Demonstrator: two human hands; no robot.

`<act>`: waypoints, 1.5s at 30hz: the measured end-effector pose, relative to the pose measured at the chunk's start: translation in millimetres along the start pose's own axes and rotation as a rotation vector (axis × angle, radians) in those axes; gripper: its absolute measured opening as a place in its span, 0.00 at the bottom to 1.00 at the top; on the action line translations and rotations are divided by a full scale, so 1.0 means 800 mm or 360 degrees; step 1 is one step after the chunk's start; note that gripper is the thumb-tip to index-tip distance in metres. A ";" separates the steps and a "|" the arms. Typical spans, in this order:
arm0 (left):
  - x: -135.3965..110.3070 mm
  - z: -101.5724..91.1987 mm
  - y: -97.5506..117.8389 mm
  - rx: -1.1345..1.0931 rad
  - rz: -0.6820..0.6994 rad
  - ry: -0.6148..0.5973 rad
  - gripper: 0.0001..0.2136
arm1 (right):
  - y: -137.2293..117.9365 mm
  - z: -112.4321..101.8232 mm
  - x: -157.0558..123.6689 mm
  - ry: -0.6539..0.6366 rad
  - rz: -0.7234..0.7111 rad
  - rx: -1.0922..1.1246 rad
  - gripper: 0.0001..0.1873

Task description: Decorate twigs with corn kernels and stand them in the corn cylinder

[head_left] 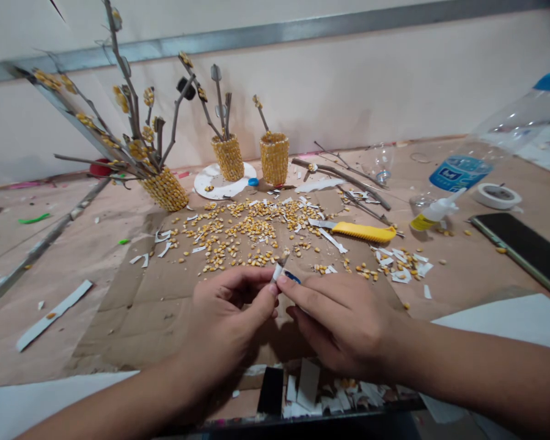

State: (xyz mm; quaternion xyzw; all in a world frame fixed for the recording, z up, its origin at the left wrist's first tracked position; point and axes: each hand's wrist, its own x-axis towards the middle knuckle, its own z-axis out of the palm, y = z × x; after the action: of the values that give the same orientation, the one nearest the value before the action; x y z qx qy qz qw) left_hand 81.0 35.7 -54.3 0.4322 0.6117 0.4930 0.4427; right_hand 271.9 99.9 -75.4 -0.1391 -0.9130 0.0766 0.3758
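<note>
Over the brown cardboard, my left hand pinches a small white strip between thumb and forefinger. A brownish tip, perhaps a twig end or a corn kernel, sticks out above it. My right hand meets the left there, its fingertips closed on the same strip. A small dark blue object shows by the right fingers; I cannot make out what it is. Loose corn kernels lie scattered beyond both hands. A yellow utility knife rests to their right with its blade out.
Kernel-covered pots holding twigs stand at the back. On the right are a glue bottle, a plastic bottle, a tape roll and a phone. White scraps gather at the front edge. Branches lie behind the knife.
</note>
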 end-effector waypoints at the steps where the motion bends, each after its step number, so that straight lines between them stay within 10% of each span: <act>1: 0.001 0.000 -0.001 0.0020 0.0006 -0.0010 0.03 | 0.000 0.001 -0.001 0.0011 0.0019 0.0044 0.17; 39: 0.011 0.000 0.003 -0.0463 -0.0143 -0.0325 0.11 | 0.007 -0.014 0.005 -0.0010 -0.0200 -0.0352 0.19; 45: 0.008 0.004 0.005 -0.0482 -0.0234 -0.0249 0.15 | -0.004 -0.007 0.010 0.0044 0.0166 0.0254 0.11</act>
State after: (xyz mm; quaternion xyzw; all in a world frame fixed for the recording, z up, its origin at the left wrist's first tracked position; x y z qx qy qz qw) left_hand 82.9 43.1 -51.5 0.3518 0.5241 0.5106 0.5838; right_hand 269.4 99.4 -65.1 -0.1571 -0.8902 0.1668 0.3937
